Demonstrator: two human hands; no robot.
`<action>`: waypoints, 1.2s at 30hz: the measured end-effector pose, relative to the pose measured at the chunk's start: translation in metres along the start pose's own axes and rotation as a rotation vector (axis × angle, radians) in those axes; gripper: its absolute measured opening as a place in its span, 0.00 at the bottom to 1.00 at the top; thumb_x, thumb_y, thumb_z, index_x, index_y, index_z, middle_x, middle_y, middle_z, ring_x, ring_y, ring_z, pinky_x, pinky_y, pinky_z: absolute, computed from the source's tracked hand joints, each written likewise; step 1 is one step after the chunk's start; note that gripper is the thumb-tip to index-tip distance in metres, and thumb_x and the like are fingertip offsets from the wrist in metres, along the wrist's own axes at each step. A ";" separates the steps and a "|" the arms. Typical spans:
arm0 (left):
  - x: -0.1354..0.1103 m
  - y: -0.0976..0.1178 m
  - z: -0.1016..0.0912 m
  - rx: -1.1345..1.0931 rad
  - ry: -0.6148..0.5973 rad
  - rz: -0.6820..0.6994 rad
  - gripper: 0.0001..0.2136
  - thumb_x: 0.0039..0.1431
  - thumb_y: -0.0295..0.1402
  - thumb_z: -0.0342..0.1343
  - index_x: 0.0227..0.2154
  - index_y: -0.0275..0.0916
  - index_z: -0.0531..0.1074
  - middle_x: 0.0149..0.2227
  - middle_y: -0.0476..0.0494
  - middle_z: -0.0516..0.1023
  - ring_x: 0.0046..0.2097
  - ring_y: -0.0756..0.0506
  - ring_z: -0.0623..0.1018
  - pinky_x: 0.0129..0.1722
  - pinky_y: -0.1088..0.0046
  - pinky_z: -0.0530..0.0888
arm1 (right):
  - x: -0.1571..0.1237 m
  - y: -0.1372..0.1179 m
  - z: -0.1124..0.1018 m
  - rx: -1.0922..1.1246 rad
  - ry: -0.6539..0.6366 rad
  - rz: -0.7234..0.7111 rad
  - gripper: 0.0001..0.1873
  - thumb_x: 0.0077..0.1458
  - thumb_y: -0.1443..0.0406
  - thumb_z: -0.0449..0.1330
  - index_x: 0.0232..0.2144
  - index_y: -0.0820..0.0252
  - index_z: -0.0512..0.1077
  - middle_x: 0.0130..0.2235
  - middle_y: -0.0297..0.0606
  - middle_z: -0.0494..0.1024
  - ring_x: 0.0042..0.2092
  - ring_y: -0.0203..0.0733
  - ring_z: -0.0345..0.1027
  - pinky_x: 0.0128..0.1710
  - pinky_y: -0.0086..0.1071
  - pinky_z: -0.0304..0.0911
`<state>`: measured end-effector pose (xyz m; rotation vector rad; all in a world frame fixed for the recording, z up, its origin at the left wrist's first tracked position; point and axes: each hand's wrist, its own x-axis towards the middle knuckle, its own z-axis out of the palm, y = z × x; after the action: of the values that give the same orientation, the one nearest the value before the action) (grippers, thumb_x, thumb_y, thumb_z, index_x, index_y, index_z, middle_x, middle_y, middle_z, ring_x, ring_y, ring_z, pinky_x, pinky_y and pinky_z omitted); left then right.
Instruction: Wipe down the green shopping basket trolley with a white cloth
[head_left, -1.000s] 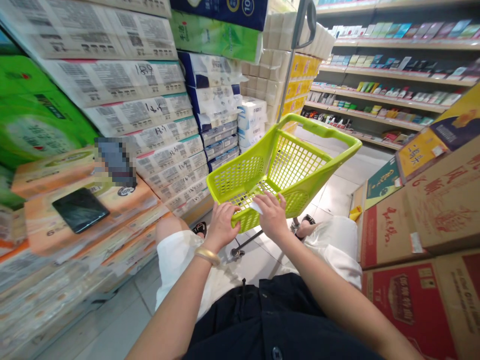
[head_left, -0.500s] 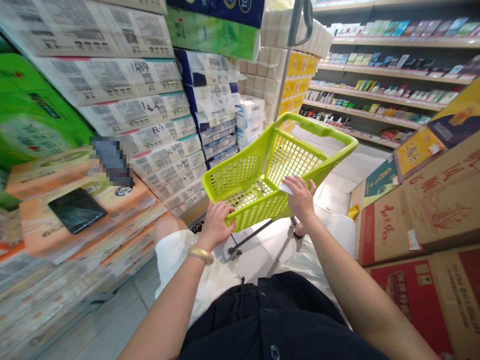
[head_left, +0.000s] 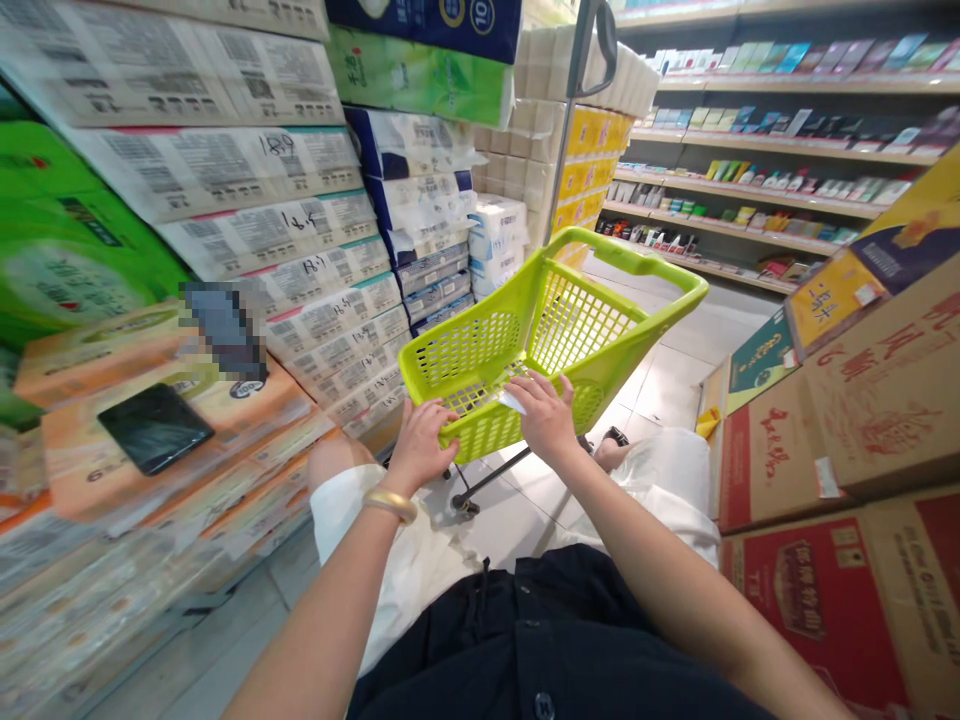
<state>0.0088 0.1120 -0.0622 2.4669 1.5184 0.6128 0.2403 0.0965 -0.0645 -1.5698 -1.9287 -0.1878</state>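
Note:
A lime-green shopping basket on wheels (head_left: 592, 385) stands in front of my knees, its mesh walls tilted and its loop handle at the far right. My left hand (head_left: 426, 440) grips the near left corner of the rim, fingers over the edge. On the near long rim rests my right hand (head_left: 546, 412), with a small white wipe or tissue (head_left: 513, 401) pressed under its fingers. What shows of the basket's inside is bare mesh. A grey pull rod (head_left: 571, 120) rises behind the basket.
Stacked tissue packs (head_left: 315, 270) line the left side. A black phone (head_left: 156, 428) lies on an orange pack (head_left: 247, 410). Cardboard cartons (head_left: 877, 400) are piled at the right. Shelves (head_left: 787, 135) of small boxed goods stand at the back.
My right hand has slid left along the near rim with the white wipe, closer to my left hand. My left hand still holds the corner; the basket has shifted slightly left.

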 end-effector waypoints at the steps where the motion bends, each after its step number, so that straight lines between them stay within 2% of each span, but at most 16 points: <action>1: 0.000 -0.002 -0.001 0.002 -0.005 0.000 0.14 0.50 0.32 0.54 0.41 0.40 0.74 0.48 0.38 0.78 0.60 0.34 0.70 0.69 0.42 0.48 | 0.003 0.009 -0.006 -0.013 -0.003 0.004 0.28 0.52 0.78 0.52 0.50 0.48 0.75 0.54 0.33 0.78 0.63 0.46 0.61 0.67 0.48 0.30; 5: 0.001 -0.005 -0.003 -0.005 -0.011 0.001 0.14 0.50 0.32 0.54 0.41 0.41 0.74 0.47 0.39 0.79 0.61 0.34 0.70 0.68 0.40 0.46 | 0.013 0.050 -0.029 -0.091 0.021 0.099 0.28 0.53 0.77 0.51 0.50 0.48 0.75 0.56 0.32 0.77 0.63 0.47 0.60 0.66 0.50 0.33; 8: 0.001 -0.004 -0.002 -0.010 -0.015 -0.001 0.15 0.50 0.32 0.53 0.42 0.40 0.74 0.46 0.39 0.79 0.60 0.34 0.70 0.68 0.39 0.46 | 0.018 0.066 -0.036 -0.117 0.051 0.163 0.27 0.53 0.76 0.52 0.49 0.49 0.75 0.57 0.33 0.76 0.64 0.48 0.60 0.66 0.52 0.34; 10: 0.002 -0.002 -0.002 -0.005 -0.021 -0.004 0.15 0.51 0.32 0.53 0.42 0.40 0.74 0.47 0.39 0.78 0.60 0.34 0.70 0.68 0.39 0.46 | 0.019 0.062 -0.033 -0.108 0.066 0.206 0.26 0.52 0.76 0.52 0.49 0.50 0.76 0.57 0.35 0.76 0.65 0.49 0.58 0.66 0.52 0.35; 13: 0.004 0.001 -0.001 0.008 -0.025 -0.016 0.15 0.50 0.32 0.53 0.43 0.40 0.74 0.47 0.39 0.78 0.60 0.34 0.70 0.68 0.39 0.46 | 0.015 0.035 -0.019 -0.083 0.041 0.217 0.26 0.53 0.76 0.52 0.48 0.50 0.76 0.56 0.36 0.76 0.66 0.50 0.56 0.66 0.52 0.35; 17: 0.007 0.000 0.000 0.017 -0.024 -0.022 0.15 0.50 0.32 0.53 0.42 0.40 0.74 0.47 0.39 0.78 0.60 0.34 0.70 0.68 0.39 0.47 | 0.007 -0.009 -0.001 -0.038 -0.078 0.058 0.27 0.54 0.76 0.52 0.52 0.50 0.74 0.57 0.36 0.76 0.67 0.47 0.55 0.68 0.49 0.31; 19: 0.007 -0.002 0.000 0.023 -0.019 -0.018 0.15 0.50 0.32 0.53 0.42 0.41 0.74 0.47 0.39 0.78 0.59 0.34 0.70 0.68 0.39 0.48 | 0.006 -0.018 0.001 -0.029 -0.118 0.007 0.27 0.55 0.76 0.52 0.53 0.50 0.73 0.57 0.35 0.75 0.67 0.46 0.55 0.68 0.47 0.30; 24: 0.007 0.000 -0.005 0.058 -0.045 0.006 0.15 0.51 0.33 0.54 0.42 0.41 0.75 0.47 0.39 0.78 0.59 0.35 0.71 0.68 0.42 0.51 | 0.010 0.000 -0.010 -0.028 -0.130 -0.001 0.27 0.55 0.77 0.51 0.52 0.50 0.74 0.57 0.33 0.76 0.66 0.45 0.57 0.69 0.47 0.30; 27: 0.010 0.020 -0.005 0.096 0.004 -0.013 0.17 0.52 0.35 0.55 0.46 0.40 0.74 0.49 0.37 0.77 0.61 0.33 0.69 0.68 0.41 0.51 | 0.013 0.006 -0.013 -0.030 -0.112 0.050 0.26 0.54 0.77 0.52 0.51 0.53 0.75 0.56 0.35 0.76 0.65 0.47 0.57 0.68 0.46 0.34; 30: 0.016 0.047 0.001 0.108 0.104 -0.005 0.20 0.55 0.36 0.55 0.52 0.39 0.71 0.54 0.34 0.74 0.63 0.33 0.66 0.67 0.43 0.54 | 0.010 -0.006 -0.008 -0.022 -0.123 0.004 0.25 0.54 0.75 0.53 0.52 0.54 0.74 0.56 0.37 0.76 0.65 0.48 0.58 0.68 0.46 0.36; 33: 0.020 0.066 0.009 0.110 0.082 0.012 0.23 0.56 0.34 0.55 0.56 0.36 0.67 0.56 0.33 0.73 0.62 0.34 0.69 0.67 0.45 0.57 | 0.006 -0.018 -0.003 -0.019 -0.134 -0.067 0.25 0.55 0.74 0.54 0.54 0.53 0.72 0.57 0.37 0.75 0.65 0.47 0.58 0.68 0.46 0.36; 36: 0.019 0.068 0.013 0.161 0.050 0.024 0.27 0.56 0.32 0.54 0.59 0.34 0.63 0.58 0.32 0.72 0.62 0.35 0.68 0.68 0.47 0.55 | 0.006 -0.008 -0.007 -0.041 -0.123 -0.078 0.26 0.57 0.75 0.52 0.54 0.50 0.72 0.58 0.35 0.75 0.65 0.46 0.58 0.69 0.47 0.34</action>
<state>0.0772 0.0981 -0.0446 2.6102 1.6179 0.5815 0.2347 0.0956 -0.0536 -1.5655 -2.0955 -0.1679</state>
